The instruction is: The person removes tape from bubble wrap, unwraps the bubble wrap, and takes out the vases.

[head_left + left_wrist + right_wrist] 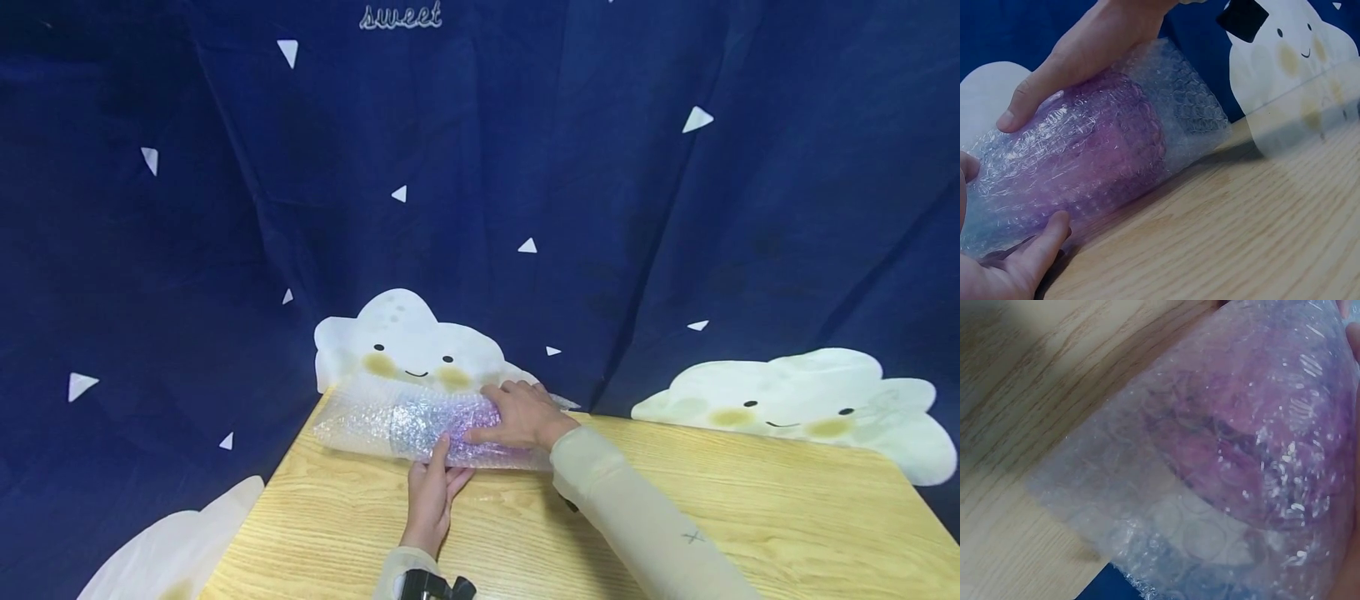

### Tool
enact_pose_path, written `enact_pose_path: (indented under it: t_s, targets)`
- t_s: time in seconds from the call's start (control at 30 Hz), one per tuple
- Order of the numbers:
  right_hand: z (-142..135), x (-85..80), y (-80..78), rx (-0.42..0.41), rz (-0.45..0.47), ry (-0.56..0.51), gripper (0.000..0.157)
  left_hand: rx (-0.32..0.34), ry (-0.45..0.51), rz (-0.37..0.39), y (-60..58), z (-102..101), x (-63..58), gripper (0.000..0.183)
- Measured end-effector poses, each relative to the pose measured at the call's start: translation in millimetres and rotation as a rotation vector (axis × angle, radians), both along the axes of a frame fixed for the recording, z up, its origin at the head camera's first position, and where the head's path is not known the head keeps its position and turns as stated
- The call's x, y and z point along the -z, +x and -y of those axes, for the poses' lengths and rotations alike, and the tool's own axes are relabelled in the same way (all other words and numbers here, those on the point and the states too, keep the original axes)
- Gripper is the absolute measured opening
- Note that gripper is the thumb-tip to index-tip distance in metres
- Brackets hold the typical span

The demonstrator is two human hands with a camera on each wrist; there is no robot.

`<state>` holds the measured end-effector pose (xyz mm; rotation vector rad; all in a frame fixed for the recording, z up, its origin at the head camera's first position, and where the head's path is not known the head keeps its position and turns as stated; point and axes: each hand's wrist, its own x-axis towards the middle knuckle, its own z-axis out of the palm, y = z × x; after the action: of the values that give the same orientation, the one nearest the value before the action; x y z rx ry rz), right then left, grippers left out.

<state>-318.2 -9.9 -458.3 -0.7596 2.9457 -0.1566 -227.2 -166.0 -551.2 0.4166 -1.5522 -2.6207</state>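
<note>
A bundle of clear bubble wrap lies along the far edge of the table, rolled round a roundish object that shows purple-pink at one end and bluish at the other. What kind of object it is cannot be told through the wrap. My left hand holds the near side, thumb on top and fingers at the lower edge. From above, my right hand grips the purple part, its fingers over the far side and its thumb towards me. In the right wrist view, a loose end of wrap extends past the object.
The light wood table extends to the right and towards me. Right behind it hangs a dark blue cloth printed with white triangles and smiling clouds. A black wrist mount sits on the left sleeve.
</note>
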Motion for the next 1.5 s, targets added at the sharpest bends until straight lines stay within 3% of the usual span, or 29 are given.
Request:
enact_pose_path:
  t_s: [0.6,0.97,1.5]
  targets:
    - [-7,-2.8,8.5,0.005,-0.019,0.008,0.097,0.023,-0.010,0.009,0.0,-3,1.6,0.064]
    - [-11,-3.5,15.8,0.008,-0.003,0.017,0.094,0.123,-0.034,0.014,-1.6,5,2.7,0.067]
    - [-24,-9.9,33.9,0.070,0.042,0.005,0.093,0.187,-0.090,0.047,2.6,-1,-3.5,0.071]
